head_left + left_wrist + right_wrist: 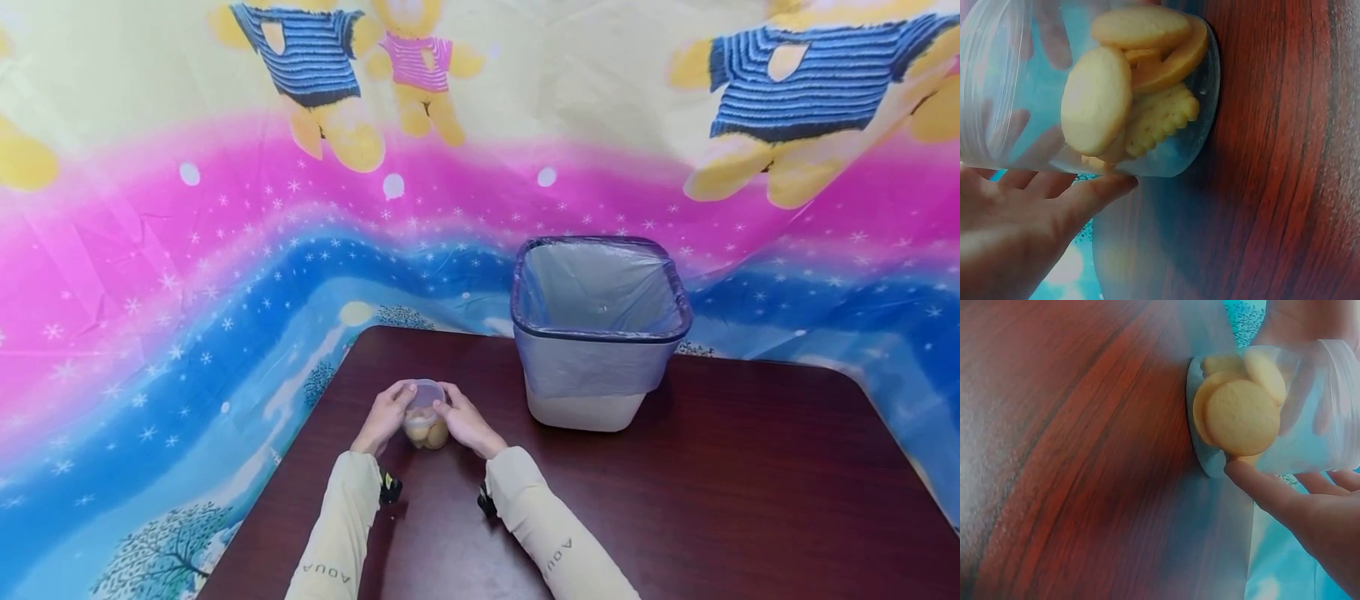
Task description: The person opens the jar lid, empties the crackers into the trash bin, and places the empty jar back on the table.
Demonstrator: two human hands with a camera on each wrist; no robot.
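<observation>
A clear plastic jar (pixel 425 415) with a ribbed rim stands upright on the dark wooden table, near its left side. Inside, round biscuits (pixel 1244 417) and a scalloped biscuit (pixel 1163 119) are heaped at the bottom, leaving the upper part of the jar bare. My left hand (pixel 383 417) holds the jar from the left, thumb up near the rim. From the opposite side my right hand (pixel 468 422) grips it as well. Through the clear wall, fingers show behind the jar in both wrist views.
A pale bin (pixel 585 408) lined with a thin translucent bag (pixel 592 367) stands at the back of the table (pixel 720 483), right of the jar. Behind the table hangs a printed cloth (pixel 465 175) with bears and snowflakes.
</observation>
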